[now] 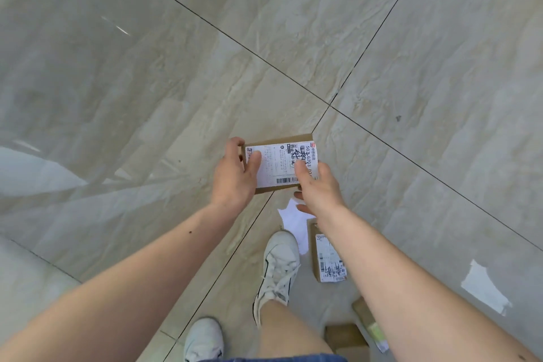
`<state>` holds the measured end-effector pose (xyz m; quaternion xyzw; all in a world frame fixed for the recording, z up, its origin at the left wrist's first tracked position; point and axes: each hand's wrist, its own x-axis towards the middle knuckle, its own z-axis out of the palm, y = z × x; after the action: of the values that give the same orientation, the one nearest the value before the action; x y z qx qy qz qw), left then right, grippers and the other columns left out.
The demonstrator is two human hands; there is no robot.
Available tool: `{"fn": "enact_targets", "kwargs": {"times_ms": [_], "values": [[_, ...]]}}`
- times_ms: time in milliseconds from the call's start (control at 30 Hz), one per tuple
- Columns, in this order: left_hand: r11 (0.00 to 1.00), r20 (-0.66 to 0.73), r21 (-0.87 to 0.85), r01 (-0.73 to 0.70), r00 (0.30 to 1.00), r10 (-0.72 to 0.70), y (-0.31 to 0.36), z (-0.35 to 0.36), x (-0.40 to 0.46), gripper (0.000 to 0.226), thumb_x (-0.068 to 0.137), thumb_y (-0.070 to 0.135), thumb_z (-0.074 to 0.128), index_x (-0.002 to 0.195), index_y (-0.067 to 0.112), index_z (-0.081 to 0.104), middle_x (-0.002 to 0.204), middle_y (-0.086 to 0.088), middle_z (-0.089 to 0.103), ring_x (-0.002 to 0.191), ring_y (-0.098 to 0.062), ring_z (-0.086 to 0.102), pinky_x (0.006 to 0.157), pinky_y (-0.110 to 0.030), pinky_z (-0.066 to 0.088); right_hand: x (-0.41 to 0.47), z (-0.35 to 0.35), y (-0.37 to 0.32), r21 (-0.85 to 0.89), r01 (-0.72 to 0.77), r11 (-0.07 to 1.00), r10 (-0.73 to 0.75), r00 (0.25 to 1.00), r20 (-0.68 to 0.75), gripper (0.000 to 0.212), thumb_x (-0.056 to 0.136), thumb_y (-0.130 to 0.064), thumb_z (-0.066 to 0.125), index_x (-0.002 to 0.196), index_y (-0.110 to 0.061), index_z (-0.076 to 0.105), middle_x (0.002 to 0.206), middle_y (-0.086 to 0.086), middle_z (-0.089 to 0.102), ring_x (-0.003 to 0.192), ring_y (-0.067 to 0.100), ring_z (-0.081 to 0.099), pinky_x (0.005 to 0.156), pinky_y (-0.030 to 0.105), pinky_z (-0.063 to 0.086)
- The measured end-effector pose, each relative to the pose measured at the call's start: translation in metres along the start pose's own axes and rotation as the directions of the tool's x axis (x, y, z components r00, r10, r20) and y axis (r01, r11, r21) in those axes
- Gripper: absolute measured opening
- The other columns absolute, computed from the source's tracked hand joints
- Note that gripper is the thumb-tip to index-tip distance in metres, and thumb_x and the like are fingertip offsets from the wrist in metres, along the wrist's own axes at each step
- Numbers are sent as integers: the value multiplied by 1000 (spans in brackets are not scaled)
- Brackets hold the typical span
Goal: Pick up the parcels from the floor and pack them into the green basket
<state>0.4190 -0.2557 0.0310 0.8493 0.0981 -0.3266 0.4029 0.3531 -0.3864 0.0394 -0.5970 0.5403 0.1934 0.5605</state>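
A small brown cardboard parcel [280, 163] with a white shipping label is held above the tiled floor in both hands. My left hand [235, 176] grips its left end, thumb on the label. My right hand [316, 188] grips its lower right corner, thumb on top. Another labelled brown parcel [326, 256] lies on the floor beside my right foot, partly hidden by my right forearm. More brown parcels [349, 335] lie at the bottom edge, behind my right arm. The green basket is not in view.
Glossy grey marble floor tiles [147, 82] with dark grout lines fill the view. A white sheet of paper [293, 222] lies under my right hand. A white paper scrap [484, 288] sits at the right. My white sneakers [277, 264] stand at the bottom.
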Motion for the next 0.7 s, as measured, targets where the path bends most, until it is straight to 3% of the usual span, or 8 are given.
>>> {"fn": "enact_targets", "kwargs": {"times_ms": [100,200,267,333,400,467,567,700], "values": [[999,3,-14,45,999,-45,27,-34,-36,50,88,57,42,132,33,38,113,-7,58,104,-33,60,83,-56,54,-42,-5,-24,-88,85,993,-84,996,12,28,88,-53,58,107,-35,48,93,-17,64,96,20,67,92,49,55],[994,7,-30,108,994,-108,46,-67,-66,71,76,70,38,139,37,37,122,-4,57,114,-29,57,82,-53,57,-83,-6,-53,-151,162,975,-159,987,34,52,82,-56,64,124,-36,41,101,-14,66,96,15,65,90,48,56],[989,13,-81,127,992,-126,60,-91,-88,54,87,59,46,131,27,51,115,-6,61,104,-28,62,69,-47,61,-113,-1,-73,-175,183,967,-175,983,60,70,71,-62,68,129,-44,34,113,-8,64,104,17,62,88,48,57],[984,4,-129,126,992,-126,67,-113,-106,35,94,45,49,110,17,62,101,-10,66,90,-29,67,59,-45,62,-141,6,-91,-186,196,963,-182,979,92,76,63,-63,71,127,-52,30,115,-7,62,111,20,60,84,48,59],[976,-17,-165,139,990,-143,69,-136,-124,32,94,43,51,108,18,63,97,-7,68,84,-26,69,61,-44,62,-167,13,-106,-192,213,958,-190,973,133,77,70,-53,75,130,-51,28,106,-16,61,110,20,61,76,49,61],[967,-36,-203,155,986,-165,68,-158,-142,37,92,45,54,119,20,59,100,-3,68,81,-23,71,63,-42,62,-194,22,-118,-219,239,946,-204,964,171,79,77,-43,76,137,-45,25,100,-24,56,108,20,61,72,48,62],[952,-45,-250,176,980,-193,61,-189,-170,43,90,47,58,123,19,55,104,-4,68,84,-21,71,62,-38,63,-234,35,-127,-254,272,928,-219,951,217,86,78,-39,77,142,-45,21,107,-19,58,108,21,62,71,47,62],[956,-91,-238,169,976,-195,53,-227,-205,42,80,62,57,104,29,57,105,-6,64,78,-21,69,67,-41,62,-279,48,-129,-262,349,900,-288,926,243,98,79,-31,77,147,-49,10,121,-12,58,107,21,63,76,51,61]]}}
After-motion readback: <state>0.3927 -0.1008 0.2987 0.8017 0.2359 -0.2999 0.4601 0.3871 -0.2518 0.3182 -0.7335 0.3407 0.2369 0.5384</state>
